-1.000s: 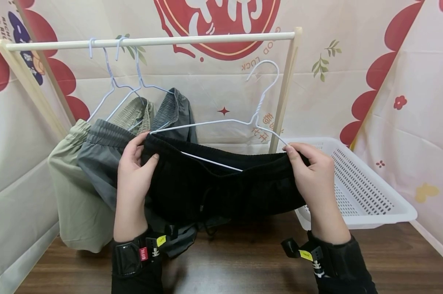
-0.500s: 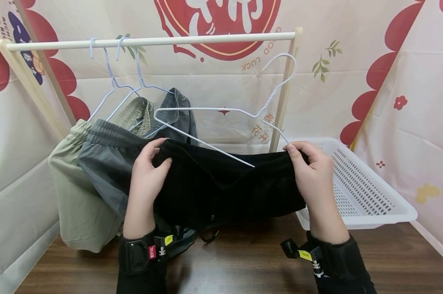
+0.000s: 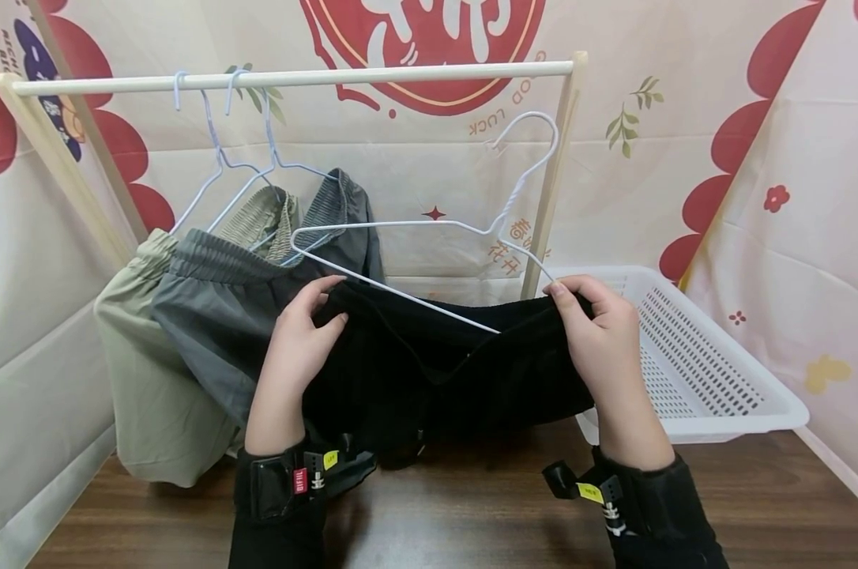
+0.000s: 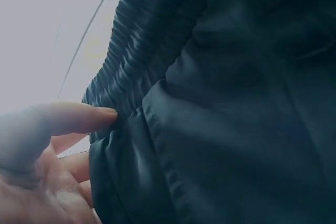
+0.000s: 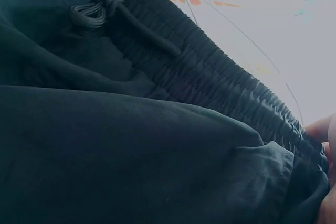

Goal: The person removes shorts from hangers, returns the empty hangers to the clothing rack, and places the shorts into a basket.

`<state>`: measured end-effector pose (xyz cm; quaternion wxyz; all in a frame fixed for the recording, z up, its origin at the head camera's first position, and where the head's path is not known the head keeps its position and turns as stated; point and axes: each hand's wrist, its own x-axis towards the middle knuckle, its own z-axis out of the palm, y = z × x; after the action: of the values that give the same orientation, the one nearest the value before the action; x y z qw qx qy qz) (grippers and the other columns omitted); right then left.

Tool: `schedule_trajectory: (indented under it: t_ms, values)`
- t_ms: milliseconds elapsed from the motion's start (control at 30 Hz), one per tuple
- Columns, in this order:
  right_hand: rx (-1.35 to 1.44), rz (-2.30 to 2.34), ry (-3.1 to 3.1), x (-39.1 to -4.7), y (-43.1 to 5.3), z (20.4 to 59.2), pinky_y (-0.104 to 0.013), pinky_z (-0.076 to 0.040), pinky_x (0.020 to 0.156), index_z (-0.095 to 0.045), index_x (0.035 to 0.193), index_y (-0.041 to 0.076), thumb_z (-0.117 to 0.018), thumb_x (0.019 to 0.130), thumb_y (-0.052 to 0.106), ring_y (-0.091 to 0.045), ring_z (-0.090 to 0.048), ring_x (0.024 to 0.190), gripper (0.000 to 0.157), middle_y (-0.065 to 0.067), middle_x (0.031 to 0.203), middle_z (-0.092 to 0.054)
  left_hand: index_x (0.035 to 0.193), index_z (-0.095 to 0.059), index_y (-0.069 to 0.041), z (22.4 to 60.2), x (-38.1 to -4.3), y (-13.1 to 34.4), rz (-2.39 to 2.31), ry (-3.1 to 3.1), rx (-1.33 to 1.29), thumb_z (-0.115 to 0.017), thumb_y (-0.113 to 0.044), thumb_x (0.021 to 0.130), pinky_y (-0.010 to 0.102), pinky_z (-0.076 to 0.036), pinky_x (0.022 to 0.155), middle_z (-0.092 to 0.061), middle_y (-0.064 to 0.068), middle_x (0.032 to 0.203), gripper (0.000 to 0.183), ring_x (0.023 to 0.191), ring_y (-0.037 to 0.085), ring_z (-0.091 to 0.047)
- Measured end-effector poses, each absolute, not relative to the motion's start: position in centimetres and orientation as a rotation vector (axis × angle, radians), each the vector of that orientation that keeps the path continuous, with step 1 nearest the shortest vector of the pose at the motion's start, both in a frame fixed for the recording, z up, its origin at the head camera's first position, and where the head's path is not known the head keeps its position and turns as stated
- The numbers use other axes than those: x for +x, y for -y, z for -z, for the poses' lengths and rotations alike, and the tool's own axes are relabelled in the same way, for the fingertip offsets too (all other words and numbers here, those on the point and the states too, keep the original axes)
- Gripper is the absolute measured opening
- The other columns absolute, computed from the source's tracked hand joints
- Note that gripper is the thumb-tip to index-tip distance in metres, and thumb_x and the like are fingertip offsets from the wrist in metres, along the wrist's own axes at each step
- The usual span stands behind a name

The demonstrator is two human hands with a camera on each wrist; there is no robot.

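Black drawstring shorts (image 3: 443,395) hang between both hands, waistband stretched sideways. My left hand (image 3: 297,336) pinches the left side of the waistband, thumb in front; the left wrist view shows this thumb (image 4: 89,118) on the gathered elastic. At the opposite side, my right hand (image 3: 603,332) pinches the waistband together with the right end of a white wire hanger (image 3: 514,196). The hanger's left end sticks out above the waistband, apart from my left hand. Its bottom bar slants down into the waist opening. A knotted drawstring (image 5: 89,17) shows in the right wrist view.
A white rack's rail (image 3: 400,77) spans the back. Green shorts (image 3: 152,379) and grey shorts (image 3: 216,300) hang on it at left, close to my left hand. Behind my right hand stands a white perforated basket (image 3: 706,356) on the wooden table (image 3: 472,506).
My left hand has moved right and down with its side of the waistband. The hanger's left end has come out of that corner, rising and then dipping a little. My right hand barely moved.
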<state>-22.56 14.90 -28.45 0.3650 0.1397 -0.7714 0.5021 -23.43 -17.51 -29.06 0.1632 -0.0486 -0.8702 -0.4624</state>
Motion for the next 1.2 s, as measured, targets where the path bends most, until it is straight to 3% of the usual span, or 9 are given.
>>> schedule_trajectory:
  t_ms: [267,500,633,900,1200]
  values:
    - [0.345,-1.287,2.009,-22.6,-15.1,28.4,-0.022,-0.04,0.085,-0.072,0.094,-0.001,-0.062,0.097,0.015,-0.008,-0.056,0.089,0.019,-0.013,0.092,-0.069,0.139,-0.052,-0.015,29.4,-23.8,17.4,1.273,2.515,-0.179,-0.062,-0.004,0.092,0.054,-0.036,0.101,-0.06,0.017,0.122,0.049,0.122,0.033,-0.052]
    - [0.281,-1.317,2.008,-22.7,-15.2,28.3,-0.023,-0.039,0.086,-0.07,0.095,-0.002,-0.058,0.099,0.016,-0.009,-0.054,0.091,0.022,-0.012,0.094,-0.067,0.141,-0.049,-0.015,29.9,-24.1,17.2,1.266,2.593,-0.218,-0.062,-0.004,0.093,0.055,-0.038,0.1,-0.06,0.017,0.123,0.05,0.12,0.036,-0.053]
    - [0.284,-1.35,2.014,-22.7,-15.2,28.3,-0.025,-0.039,0.079,-0.068,0.096,-0.002,-0.055,0.101,0.017,-0.013,-0.051,0.088,0.024,-0.011,0.093,-0.064,0.139,-0.05,-0.015,30.2,-24.2,17.2,1.255,2.619,-0.241,-0.063,-0.004,0.093,0.054,-0.039,0.099,-0.059,0.016,0.124,0.049,0.119,0.036,-0.054]
    - [0.393,-1.352,2.119,-22.5,-15.5,28.2,-0.027,-0.035,0.081,-0.062,0.098,-0.004,-0.048,0.104,0.018,-0.016,-0.048,0.092,0.026,-0.012,0.098,-0.06,0.129,-0.055,-0.011,30.5,-24.2,17.2,1.232,2.634,-0.291,-0.064,-0.002,0.091,0.052,-0.042,0.093,-0.06,0.017,0.119,0.04,0.112,0.033,-0.059]
    - [0.513,-1.279,2.15,-22.5,-15.9,28.1,-0.026,-0.035,0.079,-0.06,0.095,-0.003,-0.047,0.103,0.014,-0.015,-0.048,0.087,0.024,-0.011,0.092,-0.06,0.135,-0.053,-0.012,30.5,-24.3,17.1,1.251,2.62,-0.334,-0.065,-0.003,0.091,0.05,-0.045,0.093,-0.062,0.016,0.119,0.046,0.112,0.032,-0.06]
